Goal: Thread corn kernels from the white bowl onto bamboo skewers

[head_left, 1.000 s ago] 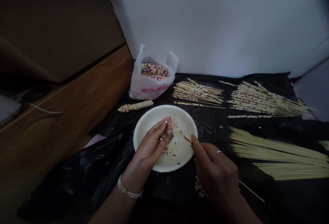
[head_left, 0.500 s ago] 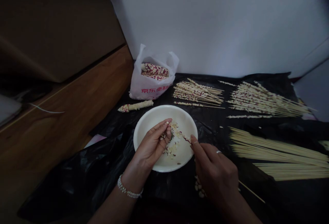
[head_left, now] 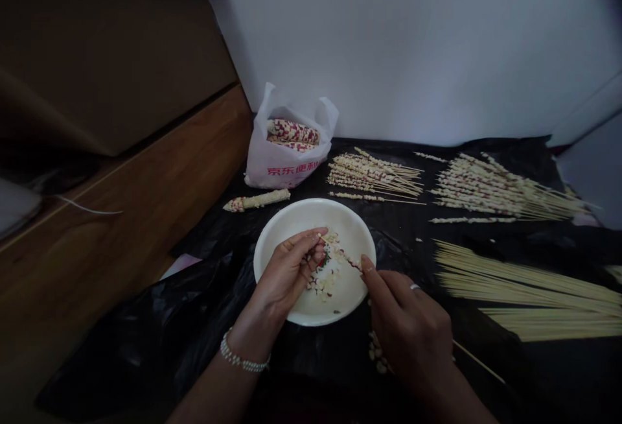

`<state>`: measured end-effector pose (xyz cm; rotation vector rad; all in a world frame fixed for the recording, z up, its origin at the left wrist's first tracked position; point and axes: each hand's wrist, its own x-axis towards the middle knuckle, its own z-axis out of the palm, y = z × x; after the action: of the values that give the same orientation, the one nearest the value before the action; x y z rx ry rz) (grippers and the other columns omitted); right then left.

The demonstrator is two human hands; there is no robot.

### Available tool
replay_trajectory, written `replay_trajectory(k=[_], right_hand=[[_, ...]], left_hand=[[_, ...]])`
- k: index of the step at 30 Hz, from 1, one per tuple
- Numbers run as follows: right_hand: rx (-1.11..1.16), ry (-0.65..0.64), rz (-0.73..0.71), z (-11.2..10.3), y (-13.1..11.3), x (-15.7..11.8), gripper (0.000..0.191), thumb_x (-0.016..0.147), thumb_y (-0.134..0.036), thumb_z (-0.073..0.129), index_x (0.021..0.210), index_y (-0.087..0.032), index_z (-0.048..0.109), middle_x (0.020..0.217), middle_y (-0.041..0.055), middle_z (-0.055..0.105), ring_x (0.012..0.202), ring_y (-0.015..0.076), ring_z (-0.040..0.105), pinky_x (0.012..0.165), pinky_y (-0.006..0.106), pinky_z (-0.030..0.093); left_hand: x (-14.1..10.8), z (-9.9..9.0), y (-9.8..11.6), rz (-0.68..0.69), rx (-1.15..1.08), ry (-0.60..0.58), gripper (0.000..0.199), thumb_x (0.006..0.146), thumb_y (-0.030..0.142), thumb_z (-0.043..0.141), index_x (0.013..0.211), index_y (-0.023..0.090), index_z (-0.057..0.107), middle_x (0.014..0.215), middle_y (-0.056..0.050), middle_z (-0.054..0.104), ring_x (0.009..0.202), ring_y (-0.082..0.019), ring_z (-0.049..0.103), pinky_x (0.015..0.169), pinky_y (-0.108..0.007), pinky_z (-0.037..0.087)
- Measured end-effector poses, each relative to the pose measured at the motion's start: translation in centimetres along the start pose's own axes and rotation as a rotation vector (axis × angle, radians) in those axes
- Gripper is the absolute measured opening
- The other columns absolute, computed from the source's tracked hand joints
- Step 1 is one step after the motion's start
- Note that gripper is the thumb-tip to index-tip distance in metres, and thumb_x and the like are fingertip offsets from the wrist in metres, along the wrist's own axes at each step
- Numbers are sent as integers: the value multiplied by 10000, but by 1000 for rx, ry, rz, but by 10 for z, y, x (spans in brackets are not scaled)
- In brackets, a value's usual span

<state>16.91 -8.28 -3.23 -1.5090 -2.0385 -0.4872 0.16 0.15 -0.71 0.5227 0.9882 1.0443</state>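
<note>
Head view: two hands work over one white bowl (head_left: pixel 272 229) on a black plastic sheet (head_left: pixel 398 223). The left hand (head_left: pixel 286 271) has its thumb and forefinger pinched together on one pale kernel (head_left: pixel 319 236) at the tip of a skewer, with its other fingers curled around more kernels. The right hand (head_left: pixel 411 314) has its thumb and forefinger closed on that one skewer (head_left: pixel 352 262), partly threaded and slanting above the bowl; its bare end shows beyond the hand, pointing to the sheet's near right corner. The bowl holds loose kernels (head_left: pixel 323 284), too many to count.

Near the sheet's far left corner stands one white bag (head_left: pixel 284 168) with at least two speckled cobs (head_left: pixel 294 132). One mostly stripped cob (head_left: pixel 265 200) lies between the bag and the bowl. Along the far edge lie two clusters of threaded skewers (head_left: pixel 374 174), overlapping beyond a count, with one single threaded skewer on the near side of each. Bare skewers (head_left: pixel 529 288) fan toward the right edge, also uncountable. A small pile of kernels lies beside the right hand.

A strip of sheet runs between the bowl's right rim and the bare skewers; creased sheet spreads left of the bowl, up to the wooden floor (head_left: pixel 160 197).
</note>
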Motion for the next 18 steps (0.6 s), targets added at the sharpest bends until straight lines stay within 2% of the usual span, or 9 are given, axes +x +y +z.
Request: replay_trajectory(k=[4,8,14,18], right_hand=[[8,28,3,1,0,0,415,840,-108,539,1253,-151,554,815,30,647,600,98,458,554,261,297],[4,41,7,1,-1,0,427,829,-85,542,1250,-155,557,808,22,653,589,93,450,557,254,303],[1,59,8,1,-2,1,415,833,-101,555,1243,-161,560,813,17,662,586,77,469,562,242,309],[18,66,5,1,-3,0,421,817,-85,573,1234,-142,562,844,28,667,615,81,496,572,240,324]], left_hand=[[1,-1,0,-61,-101,-3,204,720,130,706,924,129,718,748,-19,647,674,-51,577,682,-121,494],[1,-1,2,-123,-202,7,125,688,84,719,796,145,711,712,-4,636,651,-54,564,638,-129,501],[0,0,2,-110,-187,7,121,677,71,723,783,115,687,693,3,625,606,-36,560,623,-115,492],[-1,0,1,-157,-204,3,119,697,77,713,807,113,682,720,-3,629,618,-38,570,631,-118,500]])
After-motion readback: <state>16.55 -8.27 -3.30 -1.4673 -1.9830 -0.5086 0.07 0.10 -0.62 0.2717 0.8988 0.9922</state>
